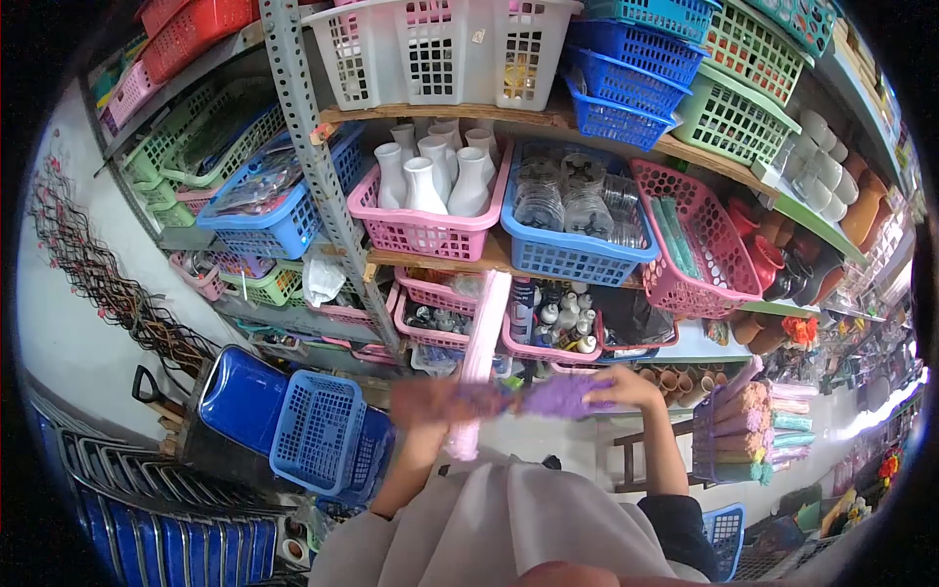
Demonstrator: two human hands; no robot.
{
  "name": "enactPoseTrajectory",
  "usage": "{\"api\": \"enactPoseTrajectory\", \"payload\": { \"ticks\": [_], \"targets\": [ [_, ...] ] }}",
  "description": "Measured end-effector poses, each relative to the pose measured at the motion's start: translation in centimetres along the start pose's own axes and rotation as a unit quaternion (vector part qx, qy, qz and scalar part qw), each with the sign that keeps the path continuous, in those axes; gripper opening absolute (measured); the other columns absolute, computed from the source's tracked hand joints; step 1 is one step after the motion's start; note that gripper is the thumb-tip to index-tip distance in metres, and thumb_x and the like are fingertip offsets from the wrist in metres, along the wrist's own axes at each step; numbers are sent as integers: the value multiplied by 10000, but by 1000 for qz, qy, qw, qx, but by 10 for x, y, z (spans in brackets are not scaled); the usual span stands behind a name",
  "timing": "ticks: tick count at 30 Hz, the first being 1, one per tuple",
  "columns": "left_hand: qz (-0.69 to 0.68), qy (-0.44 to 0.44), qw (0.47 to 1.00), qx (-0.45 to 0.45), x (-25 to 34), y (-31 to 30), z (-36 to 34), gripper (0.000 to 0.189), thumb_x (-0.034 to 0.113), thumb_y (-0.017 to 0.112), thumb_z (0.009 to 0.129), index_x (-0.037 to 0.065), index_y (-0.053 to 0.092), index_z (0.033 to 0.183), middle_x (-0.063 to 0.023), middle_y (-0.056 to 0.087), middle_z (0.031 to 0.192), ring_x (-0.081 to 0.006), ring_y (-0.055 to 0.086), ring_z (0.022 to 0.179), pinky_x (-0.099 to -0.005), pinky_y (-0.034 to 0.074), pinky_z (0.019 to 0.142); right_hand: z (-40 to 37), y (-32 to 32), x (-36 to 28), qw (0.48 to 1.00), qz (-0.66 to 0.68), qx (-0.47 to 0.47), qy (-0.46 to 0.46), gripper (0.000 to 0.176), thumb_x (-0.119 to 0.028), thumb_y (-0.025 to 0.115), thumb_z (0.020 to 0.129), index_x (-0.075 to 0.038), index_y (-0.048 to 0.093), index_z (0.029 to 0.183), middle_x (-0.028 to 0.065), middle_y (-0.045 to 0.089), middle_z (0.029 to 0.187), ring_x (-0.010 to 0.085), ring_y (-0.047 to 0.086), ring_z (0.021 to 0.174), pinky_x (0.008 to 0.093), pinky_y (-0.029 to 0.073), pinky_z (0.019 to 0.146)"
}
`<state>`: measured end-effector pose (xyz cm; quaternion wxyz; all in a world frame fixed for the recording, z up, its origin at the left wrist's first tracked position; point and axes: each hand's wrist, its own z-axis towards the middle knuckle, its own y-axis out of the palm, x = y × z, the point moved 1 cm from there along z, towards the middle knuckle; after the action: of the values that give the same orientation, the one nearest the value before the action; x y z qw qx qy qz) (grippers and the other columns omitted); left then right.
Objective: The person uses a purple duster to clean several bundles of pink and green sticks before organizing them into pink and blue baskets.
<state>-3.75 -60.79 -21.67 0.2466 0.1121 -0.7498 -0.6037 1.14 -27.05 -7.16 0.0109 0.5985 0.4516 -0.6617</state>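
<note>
A long pale pink wrapped roll (483, 328) stands nearly upright in front of me, its lower end beside my left hand (427, 436). The left fingers are closed around the roll. A blurred brown and purple bundle (489, 399) lies crosswise over the roll at that hand. To the right, my right hand (631, 385) is closed on a purple, crumpled-looking bundle (567, 396), its fingers at the bundle's right end. Motion smears both bundles where they come close together.
Shelves ahead carry a pink basket (421, 230) with white vases (424, 186) and a blue basket (582, 256) of clear discs. A blue crate (318, 430) and stacked chairs (176, 528) stand at left. At right, a basket (702, 445) holds several coloured rolls (745, 421).
</note>
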Motion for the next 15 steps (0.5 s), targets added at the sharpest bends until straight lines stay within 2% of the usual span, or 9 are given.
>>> {"api": "enactPoseTrajectory", "payload": {
  "ticks": [1,2,4,7,8,10,11,13,15],
  "targets": [
    [299,139,939,93,-8,-14,1,564,447,461,885,11,412,1238,-132,497,1200,-286,518,1048,-376,528,746,1,-3,-4,989,79,91,89,295,-249,674,785,39,613,789,-18,535,609,68,462,577,253,403,521],
    [112,167,979,14,-8,64,-7,550,495,384,909,38,460,1204,-125,553,1075,-179,567,938,-283,498,652,2,-5,-5,955,155,181,175,292,-245,668,789,41,611,784,-15,533,604,68,462,577,255,405,522],
    [115,158,981,8,-6,75,-11,552,500,417,892,43,463,1196,-129,547,1088,-178,569,919,-277,498,657,11,-2,6,954,98,264,100,247,-239,655,802,5,623,776,-19,518,596,49,454,557,233,388,490],
    [188,140,963,134,0,37,-10,579,502,448,880,34,444,1222,-117,562,1016,-243,583,827,-342,507,663,7,-4,-22,982,98,82,141,266,-270,669,803,-10,664,858,-22,581,654,64,479,609,246,417,561],
    [26,82,996,28,3,72,-11,554,492,448,883,41,475,1203,-119,594,945,-235,595,822,-362,517,680,9,6,17,999,37,9,-21,218,-235,671,800,-20,633,806,-13,514,573,60,463,482,225,362,412],
    [119,114,980,107,7,63,-14,529,470,457,887,35,495,1187,-117,599,928,-219,594,821,-364,517,686,11,10,13,991,96,-32,-87,205,-230,673,801,-29,634,809,0,523,580,61,465,466,208,345,395],
    [403,240,872,141,-2,3,-9,500,428,463,899,29,484,1199,-107,586,988,-211,588,842,-355,514,690,12,7,4,991,97,-31,-87,205,-230,673,801,-29,634,809,0,523,580,61,465,466,208,345,395],
    [263,218,930,140,-2,49,-21,455,366,463,910,16,478,1202,-99,588,992,-197,588,826,-332,515,692,10,-3,-15,963,212,119,113,230,-237,669,807,-11,633,825,-7,519,590,57,480,532,217,376,459],
    [115,193,965,136,-3,85,-25,412,303,464,922,4,471,1206,-91,591,997,-183,589,810,-309,517,693,18,4,-13,936,236,229,128,253,-252,665,810,-14,596,759,-33,480,561,41,440,516,227,338,413]
  ]
}}
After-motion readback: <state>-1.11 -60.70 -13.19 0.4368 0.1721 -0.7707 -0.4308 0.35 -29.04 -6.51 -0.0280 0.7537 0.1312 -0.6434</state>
